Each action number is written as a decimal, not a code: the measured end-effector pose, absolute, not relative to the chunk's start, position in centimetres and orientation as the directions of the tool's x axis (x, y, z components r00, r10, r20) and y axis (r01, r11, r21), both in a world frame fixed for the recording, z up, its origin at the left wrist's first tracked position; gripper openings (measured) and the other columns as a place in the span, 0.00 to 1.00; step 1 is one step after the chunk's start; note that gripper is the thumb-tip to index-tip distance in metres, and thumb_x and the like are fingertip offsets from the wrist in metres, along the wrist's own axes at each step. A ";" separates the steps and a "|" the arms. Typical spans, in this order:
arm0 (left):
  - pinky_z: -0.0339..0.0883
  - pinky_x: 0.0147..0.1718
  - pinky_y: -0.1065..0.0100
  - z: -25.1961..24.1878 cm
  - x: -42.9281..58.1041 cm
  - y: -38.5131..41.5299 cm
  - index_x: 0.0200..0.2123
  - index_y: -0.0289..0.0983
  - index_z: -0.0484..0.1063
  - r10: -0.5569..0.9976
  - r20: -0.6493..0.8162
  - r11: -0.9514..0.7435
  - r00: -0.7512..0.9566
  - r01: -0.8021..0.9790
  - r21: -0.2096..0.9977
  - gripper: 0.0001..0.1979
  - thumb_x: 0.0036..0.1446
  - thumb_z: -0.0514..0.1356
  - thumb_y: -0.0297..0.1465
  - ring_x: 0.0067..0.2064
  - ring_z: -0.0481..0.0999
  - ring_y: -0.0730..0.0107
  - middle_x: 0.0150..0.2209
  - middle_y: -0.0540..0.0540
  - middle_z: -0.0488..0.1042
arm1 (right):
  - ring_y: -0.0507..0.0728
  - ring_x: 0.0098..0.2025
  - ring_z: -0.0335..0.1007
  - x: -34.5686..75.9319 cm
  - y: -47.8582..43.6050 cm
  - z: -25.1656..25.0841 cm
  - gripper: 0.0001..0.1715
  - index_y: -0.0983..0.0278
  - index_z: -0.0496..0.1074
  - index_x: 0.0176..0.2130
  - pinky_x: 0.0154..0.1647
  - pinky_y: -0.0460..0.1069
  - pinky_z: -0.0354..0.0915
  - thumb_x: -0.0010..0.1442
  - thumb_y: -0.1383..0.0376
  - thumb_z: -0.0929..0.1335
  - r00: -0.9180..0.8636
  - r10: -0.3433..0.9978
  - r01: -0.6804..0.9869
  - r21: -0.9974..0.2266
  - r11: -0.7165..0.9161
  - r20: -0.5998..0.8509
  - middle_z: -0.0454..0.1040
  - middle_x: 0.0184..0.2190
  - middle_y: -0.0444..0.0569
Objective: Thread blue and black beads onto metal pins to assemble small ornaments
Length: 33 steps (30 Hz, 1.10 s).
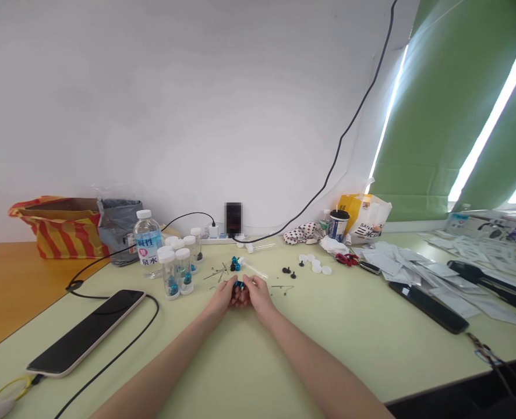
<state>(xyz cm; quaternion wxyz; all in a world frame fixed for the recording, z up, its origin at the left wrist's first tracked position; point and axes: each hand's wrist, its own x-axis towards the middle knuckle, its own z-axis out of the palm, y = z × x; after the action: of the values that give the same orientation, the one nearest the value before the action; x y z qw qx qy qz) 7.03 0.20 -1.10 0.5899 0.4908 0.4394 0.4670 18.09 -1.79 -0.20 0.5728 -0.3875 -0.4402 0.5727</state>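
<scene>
My left hand [225, 295] and my right hand [255, 293] meet at the middle of the pale green table [349, 326], fingers curled together round a small blue and black part [239, 284]. Just beyond them lie more blue and black parts [234, 265], thin metal pins [214, 273] and an empty clear tube [254, 268]. To the left stand several clear vials with white caps [176, 269], some holding blue pieces.
A water bottle [148, 243], a phone on a cable [87, 330], a striped bag [61, 226] and a power strip [216, 235] are on the left and back. White caps [315, 266], a cup [338, 224], a snack bag [365, 216] and scattered papers [419, 265] are on the right.
</scene>
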 end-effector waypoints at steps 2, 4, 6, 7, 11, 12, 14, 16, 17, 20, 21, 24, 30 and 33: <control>0.61 0.15 0.73 -1.0 7.1 0.2 0.30 0.34 0.70 0.984 -0.062 0.083 0.170 -0.122 0.989 0.18 0.62 0.53 0.42 0.16 0.63 0.80 0.20 0.56 0.67 | 0.50 0.13 0.60 18.1 -1.9 -0.1 0.21 0.61 0.62 0.23 0.14 0.45 0.58 0.48 0.48 0.68 -0.023 0.998 -0.323 -0.945 0.053 0.063 0.65 0.12 0.38; 0.61 0.15 0.74 -1.0 7.1 0.1 0.30 0.34 0.70 0.985 -0.063 0.083 0.161 -0.124 0.989 0.17 0.62 0.53 0.41 0.16 0.63 0.80 0.20 0.56 0.67 | 0.49 0.14 0.60 18.2 -2.1 0.1 0.18 0.62 0.64 0.25 0.14 0.45 0.59 0.46 0.51 0.70 -0.004 0.998 -0.333 -0.941 0.062 0.067 0.67 0.15 0.39; 0.60 0.15 0.74 -0.9 7.1 0.1 0.30 0.34 0.69 0.986 -0.065 0.085 0.155 -0.125 0.988 0.17 0.62 0.53 0.41 0.16 0.62 0.80 0.20 0.56 0.67 | 0.49 0.16 0.60 18.3 -2.2 0.2 0.16 0.63 0.66 0.27 0.14 0.45 0.60 0.44 0.55 0.71 0.008 0.997 -0.344 -0.937 0.069 0.071 0.68 0.19 0.39; 0.60 0.15 0.74 -0.8 7.1 0.0 0.30 0.34 0.69 0.986 -0.067 0.086 0.154 -0.125 0.988 0.17 0.62 0.53 0.41 0.16 0.62 0.80 0.20 0.56 0.67 | 0.48 0.17 0.60 18.3 -2.2 0.2 0.15 0.63 0.67 0.28 0.14 0.45 0.61 0.43 0.56 0.71 0.011 0.997 -0.348 -0.935 0.073 0.073 0.69 0.21 0.39; 0.60 0.15 0.73 -0.8 7.1 -0.1 0.30 0.34 0.69 0.986 -0.076 0.094 0.148 -0.118 0.989 0.18 0.62 0.53 0.42 0.16 0.62 0.80 0.20 0.56 0.67 | 0.48 0.17 0.61 18.4 -2.2 0.2 0.15 0.64 0.68 0.29 0.14 0.44 0.60 0.41 0.58 0.71 0.012 0.997 -0.356 -0.931 0.079 0.080 0.70 0.24 0.40; 0.60 0.15 0.73 -0.8 7.0 -0.1 0.29 0.34 0.69 0.986 -0.076 0.094 0.148 -0.116 0.989 0.18 0.62 0.53 0.42 0.16 0.62 0.80 0.20 0.56 0.67 | 0.48 0.17 0.61 18.3 -2.2 0.2 0.16 0.64 0.68 0.29 0.14 0.44 0.59 0.41 0.58 0.71 0.012 0.997 -0.357 -0.931 0.079 0.080 0.70 0.24 0.40; 0.61 0.16 0.73 -0.8 7.1 -0.1 0.29 0.34 0.69 0.986 -0.074 0.091 0.149 -0.113 0.989 0.18 0.62 0.53 0.42 0.16 0.63 0.80 0.20 0.56 0.67 | 0.48 0.16 0.60 18.3 -2.2 0.3 0.16 0.64 0.68 0.29 0.14 0.44 0.59 0.42 0.57 0.71 0.017 0.997 -0.359 -0.930 0.080 0.079 0.69 0.23 0.40; 0.61 0.16 0.73 -0.8 7.1 -0.1 0.29 0.34 0.69 0.986 -0.069 0.086 0.154 -0.109 0.990 0.18 0.61 0.53 0.42 0.16 0.63 0.80 0.19 0.57 0.67 | 0.48 0.16 0.60 18.3 -2.2 0.2 0.16 0.63 0.67 0.28 0.14 0.44 0.58 0.42 0.56 0.71 0.027 0.997 -0.359 -0.930 0.081 0.077 0.68 0.22 0.39; 0.61 0.15 0.73 -0.9 7.1 -0.1 0.29 0.34 0.69 0.985 -0.067 0.084 0.156 -0.107 0.991 0.18 0.61 0.53 0.42 0.16 0.63 0.80 0.19 0.57 0.67 | 0.48 0.16 0.60 18.3 -2.2 0.2 0.16 0.63 0.67 0.28 0.14 0.44 0.58 0.43 0.56 0.71 0.032 0.997 -0.358 -0.930 0.081 0.075 0.68 0.21 0.39; 0.61 0.15 0.73 -0.9 7.1 -0.1 0.29 0.34 0.70 0.985 -0.062 0.079 0.163 -0.100 0.992 0.17 0.61 0.53 0.41 0.16 0.63 0.80 0.20 0.56 0.67 | 0.48 0.16 0.59 18.3 -2.1 0.2 0.16 0.63 0.67 0.27 0.14 0.44 0.57 0.43 0.55 0.71 0.043 0.996 -0.356 -0.931 0.082 0.072 0.67 0.19 0.39; 0.61 0.16 0.73 -0.8 7.1 -0.1 0.30 0.34 0.70 0.984 -0.061 0.078 0.166 -0.099 0.992 0.17 0.61 0.53 0.41 0.16 0.63 0.80 0.20 0.56 0.67 | 0.48 0.16 0.59 18.3 -2.1 0.2 0.16 0.63 0.67 0.27 0.13 0.44 0.57 0.43 0.54 0.71 0.046 0.996 -0.356 -0.931 0.083 0.072 0.67 0.19 0.38; 0.61 0.16 0.73 -0.8 7.1 -0.1 0.30 0.34 0.70 0.984 -0.055 0.073 0.171 -0.098 0.993 0.16 0.61 0.54 0.41 0.16 0.64 0.79 0.21 0.56 0.67 | 0.48 0.15 0.58 18.2 -2.2 0.2 0.16 0.63 0.67 0.27 0.13 0.44 0.57 0.44 0.54 0.70 0.053 0.996 -0.353 -0.932 0.084 0.070 0.67 0.19 0.39; 0.61 0.15 0.74 -1.0 7.1 0.2 0.30 0.34 0.70 0.985 -0.058 0.075 0.164 -0.099 0.992 0.16 0.61 0.53 0.41 0.16 0.63 0.80 0.21 0.56 0.67 | 0.48 0.16 0.59 18.2 -2.3 0.5 0.15 0.63 0.66 0.28 0.13 0.43 0.58 0.45 0.55 0.70 0.046 0.997 -0.352 -0.933 0.072 0.060 0.67 0.19 0.39; 0.61 0.15 0.74 -1.1 7.1 0.2 0.31 0.34 0.70 0.985 -0.056 0.073 0.161 -0.101 0.992 0.16 0.62 0.53 0.41 0.16 0.63 0.80 0.21 0.56 0.67 | 0.48 0.16 0.60 18.3 -2.4 0.5 0.14 0.64 0.67 0.28 0.13 0.43 0.57 0.44 0.57 0.70 0.042 0.997 -0.346 -0.936 0.069 0.058 0.68 0.19 0.39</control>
<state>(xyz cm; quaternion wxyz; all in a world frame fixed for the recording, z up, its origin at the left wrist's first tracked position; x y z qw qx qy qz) 7.07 0.24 -1.14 0.5800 0.4940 0.4474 0.4685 18.27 -2.38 0.47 0.6038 -0.3955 -0.4120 0.5560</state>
